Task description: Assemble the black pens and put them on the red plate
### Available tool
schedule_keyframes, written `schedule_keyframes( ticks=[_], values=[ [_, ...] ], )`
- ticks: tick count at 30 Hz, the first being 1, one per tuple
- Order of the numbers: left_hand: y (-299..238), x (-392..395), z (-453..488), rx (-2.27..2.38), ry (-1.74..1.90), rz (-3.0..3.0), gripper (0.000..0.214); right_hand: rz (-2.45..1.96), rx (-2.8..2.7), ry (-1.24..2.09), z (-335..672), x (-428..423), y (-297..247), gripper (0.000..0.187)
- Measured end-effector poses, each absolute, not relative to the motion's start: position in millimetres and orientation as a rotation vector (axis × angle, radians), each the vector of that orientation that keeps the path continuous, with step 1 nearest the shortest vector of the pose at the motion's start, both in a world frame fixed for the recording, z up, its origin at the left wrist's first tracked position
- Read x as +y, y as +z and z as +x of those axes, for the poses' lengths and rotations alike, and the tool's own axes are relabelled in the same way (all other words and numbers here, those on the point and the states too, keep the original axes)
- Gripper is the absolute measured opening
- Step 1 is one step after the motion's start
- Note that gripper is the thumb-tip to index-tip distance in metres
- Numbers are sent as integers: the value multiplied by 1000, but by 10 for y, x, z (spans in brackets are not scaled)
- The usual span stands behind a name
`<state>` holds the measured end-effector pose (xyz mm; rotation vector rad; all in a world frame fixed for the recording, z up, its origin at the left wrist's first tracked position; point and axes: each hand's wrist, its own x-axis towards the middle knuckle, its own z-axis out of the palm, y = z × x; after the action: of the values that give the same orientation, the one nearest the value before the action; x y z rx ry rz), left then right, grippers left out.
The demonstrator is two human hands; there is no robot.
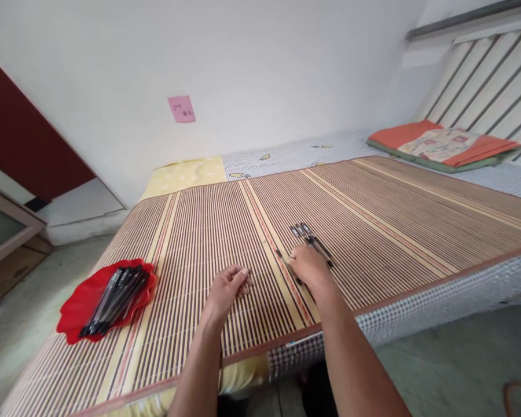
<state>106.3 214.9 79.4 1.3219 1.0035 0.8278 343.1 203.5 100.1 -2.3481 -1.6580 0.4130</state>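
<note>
On the striped mat, my right hand (309, 265) is closed with its fingertips on a single pen (285, 262), which lies slanted at the hand's left side. Part of that pen is blurred. Just beyond the hand, several dark pens (303, 230) lie side by side, their lower parts partly hidden behind my fingers. My left hand (229, 288) rests over the mat to the left, its fingers curled in and the thumb on top; nothing shows in it. Off to the far left, a red scalloped plate (73, 302) holds a pile of dark pens (118, 298).
The striped bamboo mat (208, 226) covers most of the bed. A folded orange and floral cloth (447, 145) lies at the back right, near a white slatted headboard (488, 81). A pink note (182, 109) is stuck to the white wall. The bed's front edge runs below my forearms.
</note>
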Motion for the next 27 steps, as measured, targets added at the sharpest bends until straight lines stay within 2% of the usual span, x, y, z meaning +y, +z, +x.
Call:
schedule_keyframes(
  ticks=[9,14,17,21,24,27],
  values=[
    [703,2136,1170,1046,803,1247,55,-2133,-1773,510,2989,2069,1027,16],
    [795,2073,1217,893,876,1063,56,-1534,-1570,1057,2833,2044,1074,16],
    [817,2067,1206,841,927,993,52,-1373,-1509,1198,2808,2050,1077,14],
    [809,2093,1154,855,1024,1039,46,-1289,-1367,1180,2950,2067,1125,20],
    [829,2099,1129,838,1030,1138,41,-1138,-1096,1033,3082,2043,1237,28],
    [872,2084,1128,831,1008,1220,36,-980,-842,894,3137,1984,1385,28]
  ],
)
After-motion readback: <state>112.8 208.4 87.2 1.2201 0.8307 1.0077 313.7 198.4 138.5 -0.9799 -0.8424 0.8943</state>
